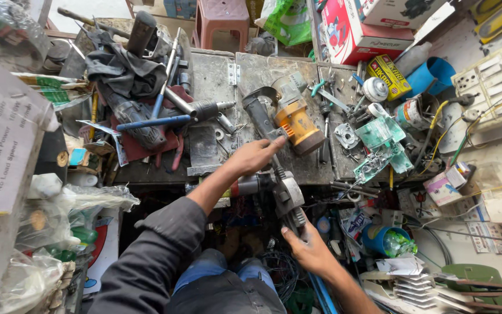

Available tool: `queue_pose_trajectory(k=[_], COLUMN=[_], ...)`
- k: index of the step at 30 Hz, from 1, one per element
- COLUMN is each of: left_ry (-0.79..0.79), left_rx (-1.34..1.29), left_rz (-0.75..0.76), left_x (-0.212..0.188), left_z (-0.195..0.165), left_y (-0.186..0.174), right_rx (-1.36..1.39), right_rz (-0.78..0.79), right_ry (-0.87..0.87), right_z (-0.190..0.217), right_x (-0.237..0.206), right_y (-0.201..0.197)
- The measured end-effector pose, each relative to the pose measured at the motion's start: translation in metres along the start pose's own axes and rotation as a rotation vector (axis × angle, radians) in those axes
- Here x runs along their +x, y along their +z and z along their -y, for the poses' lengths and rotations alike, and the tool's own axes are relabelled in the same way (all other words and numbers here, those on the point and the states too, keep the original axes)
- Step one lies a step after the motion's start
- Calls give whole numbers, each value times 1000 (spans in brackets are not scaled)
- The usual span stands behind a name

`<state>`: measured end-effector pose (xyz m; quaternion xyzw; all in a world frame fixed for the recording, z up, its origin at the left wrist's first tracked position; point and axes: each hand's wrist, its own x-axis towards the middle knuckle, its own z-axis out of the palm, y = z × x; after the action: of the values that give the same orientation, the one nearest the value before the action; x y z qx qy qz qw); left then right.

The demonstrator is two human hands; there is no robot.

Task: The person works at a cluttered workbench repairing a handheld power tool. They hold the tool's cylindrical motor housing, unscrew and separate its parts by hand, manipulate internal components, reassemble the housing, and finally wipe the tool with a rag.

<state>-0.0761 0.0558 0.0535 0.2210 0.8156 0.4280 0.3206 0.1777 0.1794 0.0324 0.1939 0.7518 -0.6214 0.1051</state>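
- Dark trousers and a grey sleeve are seen closest to the camera, below both hands.
- Clamped in the right hand, by its lower end, is a metal pipe wrench; the fingers are curled around the handle.
- Up and left of that grip, the left hand is laid on the wrench's upper end, fingers stretched forward, not clenched.
- Just above the left hand, a yellow angle grinder is seen lying on the grimy workbench.
- Far up and right of both hands, a red and white carton is stacked, with a small yellow box beneath it.
- Far left of the grips, a large grey cardboard sign with printed lines is propped.
- Right of the right hand, a blue tub is seen.
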Motion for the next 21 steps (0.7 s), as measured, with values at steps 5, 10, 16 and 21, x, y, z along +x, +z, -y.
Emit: queue_pose_trajectory(k=[5,10,16,21], left_ry=[-157,-162,-188,-176], left_rx=[75,-22,84,66], left_rz=[178,329,231,154], left_x=[30,41,45,45], left_z=[6,16,28,41], left_y=[22,20,35,47], right_rx=[-156,-285,103,268], right_rz=[-6,-65,-18,-233], right_ry=[-7,66,533,410], right_z=[0,7,-17,-104], right_x=[-6,-6,-63,-115], right_y=[9,18,37,30])
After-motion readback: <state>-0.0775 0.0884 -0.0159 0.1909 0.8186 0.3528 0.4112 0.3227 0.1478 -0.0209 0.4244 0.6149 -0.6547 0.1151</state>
